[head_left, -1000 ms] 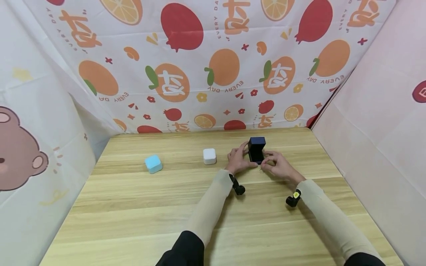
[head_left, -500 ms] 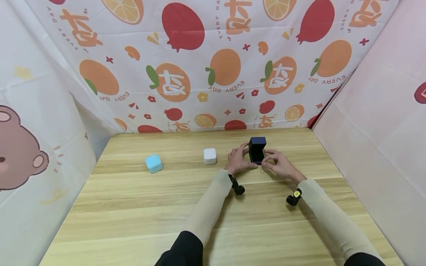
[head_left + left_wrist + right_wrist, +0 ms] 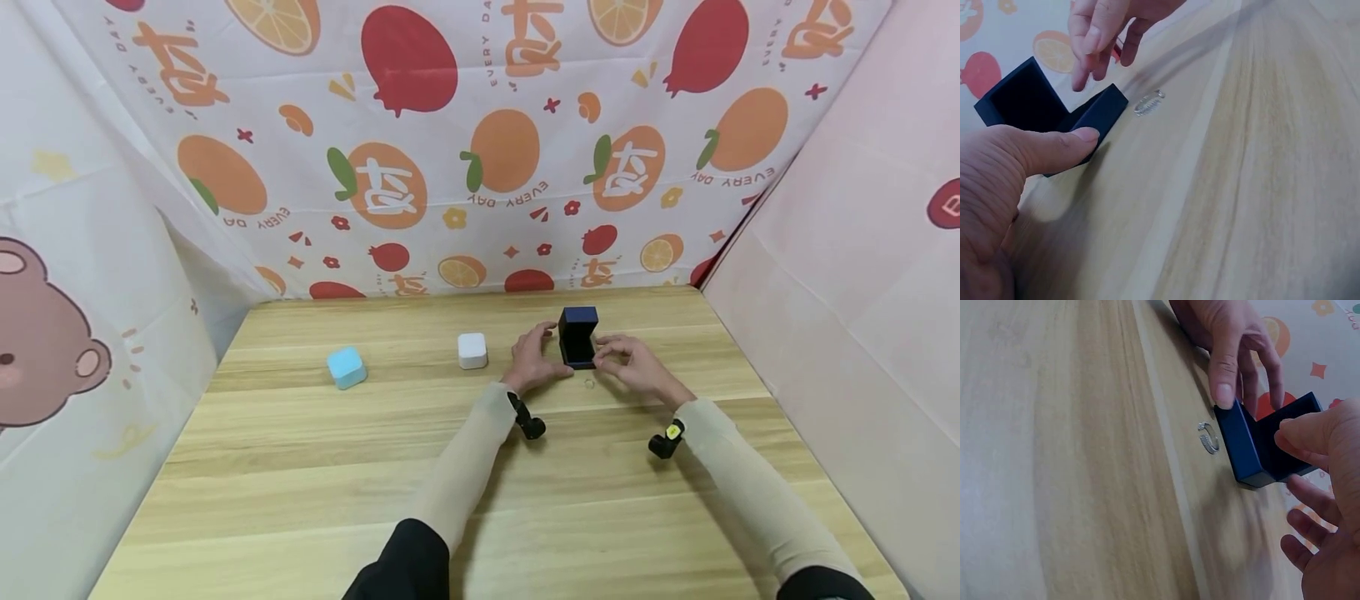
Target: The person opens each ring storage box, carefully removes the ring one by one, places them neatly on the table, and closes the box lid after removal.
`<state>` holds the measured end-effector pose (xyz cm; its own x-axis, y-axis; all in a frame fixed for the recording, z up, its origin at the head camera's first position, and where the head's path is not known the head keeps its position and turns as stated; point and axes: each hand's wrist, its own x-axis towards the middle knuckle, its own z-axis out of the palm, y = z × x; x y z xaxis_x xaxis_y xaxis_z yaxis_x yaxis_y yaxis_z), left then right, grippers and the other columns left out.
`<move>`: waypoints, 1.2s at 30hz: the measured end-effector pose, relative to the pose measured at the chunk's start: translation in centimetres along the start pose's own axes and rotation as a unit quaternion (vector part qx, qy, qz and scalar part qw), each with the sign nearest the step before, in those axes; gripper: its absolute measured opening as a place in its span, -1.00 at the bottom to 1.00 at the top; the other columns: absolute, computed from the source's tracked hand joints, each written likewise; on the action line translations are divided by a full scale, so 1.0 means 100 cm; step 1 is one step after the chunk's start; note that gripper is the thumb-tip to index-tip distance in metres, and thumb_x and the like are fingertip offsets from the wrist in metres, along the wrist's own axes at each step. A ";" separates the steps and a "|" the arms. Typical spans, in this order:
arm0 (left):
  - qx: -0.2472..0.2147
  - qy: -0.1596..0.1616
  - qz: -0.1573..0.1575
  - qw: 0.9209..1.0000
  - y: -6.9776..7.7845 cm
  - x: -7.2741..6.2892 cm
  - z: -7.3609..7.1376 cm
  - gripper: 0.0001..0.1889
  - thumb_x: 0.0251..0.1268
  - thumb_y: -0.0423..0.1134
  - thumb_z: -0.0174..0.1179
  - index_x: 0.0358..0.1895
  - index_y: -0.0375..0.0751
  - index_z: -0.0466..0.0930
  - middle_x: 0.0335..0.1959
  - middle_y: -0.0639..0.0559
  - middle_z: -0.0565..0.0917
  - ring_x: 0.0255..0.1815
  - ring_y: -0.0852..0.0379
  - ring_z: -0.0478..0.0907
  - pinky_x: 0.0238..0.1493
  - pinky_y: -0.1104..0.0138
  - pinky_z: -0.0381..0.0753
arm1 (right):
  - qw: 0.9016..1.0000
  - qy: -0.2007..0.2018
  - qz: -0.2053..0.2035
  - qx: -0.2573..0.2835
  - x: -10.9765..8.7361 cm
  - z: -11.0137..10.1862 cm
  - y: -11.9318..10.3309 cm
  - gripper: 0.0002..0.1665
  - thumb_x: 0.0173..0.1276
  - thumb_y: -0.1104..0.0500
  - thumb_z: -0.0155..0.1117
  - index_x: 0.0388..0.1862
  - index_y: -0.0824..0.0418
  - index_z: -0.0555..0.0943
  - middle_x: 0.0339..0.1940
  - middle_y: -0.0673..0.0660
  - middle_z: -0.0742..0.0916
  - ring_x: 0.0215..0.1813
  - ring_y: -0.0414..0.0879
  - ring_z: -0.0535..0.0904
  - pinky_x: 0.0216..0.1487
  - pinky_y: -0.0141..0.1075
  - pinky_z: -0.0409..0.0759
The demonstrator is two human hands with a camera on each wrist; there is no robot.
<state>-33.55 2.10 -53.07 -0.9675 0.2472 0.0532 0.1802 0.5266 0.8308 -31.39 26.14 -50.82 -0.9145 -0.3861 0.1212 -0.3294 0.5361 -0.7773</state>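
A dark blue ring box (image 3: 577, 339) stands on the table with its lid raised and its inside dark. Just in front of it lies a silver open-ended ring (image 3: 1209, 437), tiny in the head view. My left hand (image 3: 531, 360) is spread at the box's left side, thumb at the front corner; the right wrist view shows the thumb tip at or touching that corner. On the other side, my right hand (image 3: 636, 365) has loosely bent fingers, nothing between them, close to the box's right edge. Whether its fingertips touch the box I cannot tell.
On the wooden table (image 3: 375, 475), a white rounded block (image 3: 472, 351) stands left of my left hand, and a light blue block (image 3: 347, 367) lies farther left. A fruit-print cloth (image 3: 465, 150) hangs along the table's back edge.
Both hands have eased slightly away from the ring box, left hand leftward, right hand rightward. The ring, earlier partly hidden by the right fingertips, now lies uncovered in front of the box.
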 end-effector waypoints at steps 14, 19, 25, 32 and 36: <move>-0.054 -0.056 0.046 0.996 0.007 0.001 -0.026 -0.13 0.10 -0.26 0.53 0.50 -0.12 0.28 0.42 -0.31 0.46 0.46 -0.31 0.34 0.44 -0.12 0.38 | 1.000 0.022 0.016 -0.005 0.003 -0.016 -0.007 -0.71 0.48 0.17 0.28 0.01 0.37 0.70 0.28 0.38 0.66 0.33 0.27 0.55 0.26 0.15 0.55; -0.074 -0.052 0.046 0.995 0.020 0.001 -0.042 -0.23 0.19 -0.29 0.47 0.46 -0.12 0.32 0.41 -0.34 0.45 0.44 -0.36 0.34 0.41 -0.12 0.40 | 0.999 0.031 0.016 -0.007 0.010 -0.033 -0.015 -0.68 0.50 0.11 0.27 0.01 0.35 0.71 0.28 0.38 0.66 0.32 0.21 0.57 0.19 -0.20 0.59; -0.064 -0.020 0.043 0.997 0.026 0.002 -0.066 -0.37 0.24 -0.22 0.44 0.35 -0.07 0.38 0.29 -0.20 0.54 0.32 -0.22 0.44 0.34 -0.03 0.48 | 0.999 0.043 0.021 -0.012 0.021 -0.052 -0.025 -0.64 0.51 0.03 0.25 0.06 0.27 0.70 0.25 0.31 0.69 0.27 0.13 0.59 0.08 -0.50 0.53; -0.060 -0.004 0.056 0.997 0.015 0.000 -0.089 -0.43 0.28 -0.18 0.42 0.30 -0.07 0.38 0.26 -0.18 0.55 0.27 -0.15 0.47 0.35 -0.02 0.47 | 0.998 0.056 0.012 -0.037 0.031 -0.060 -0.037 -0.64 0.52 0.02 0.24 0.08 0.24 0.70 0.18 0.28 0.74 0.19 0.13 0.64 0.17 -0.19 0.61; -0.063 0.014 0.050 0.997 0.010 0.000 -0.106 -0.49 0.31 -0.17 0.39 0.27 -0.04 0.42 0.24 -0.15 0.56 0.28 -0.14 0.45 0.34 -0.04 0.46 | 0.997 0.066 -0.002 -0.046 0.038 -0.062 -0.040 -0.67 0.52 0.03 0.25 0.07 0.21 0.70 0.13 0.25 0.76 0.14 0.09 0.66 0.21 -0.03 0.60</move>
<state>-35.26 -6.03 -46.34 -0.9506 0.2694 0.1541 0.2548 0.3943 0.8830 -34.96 27.16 -43.41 -0.9342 -0.2889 0.2094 -0.3475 0.6041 -0.7171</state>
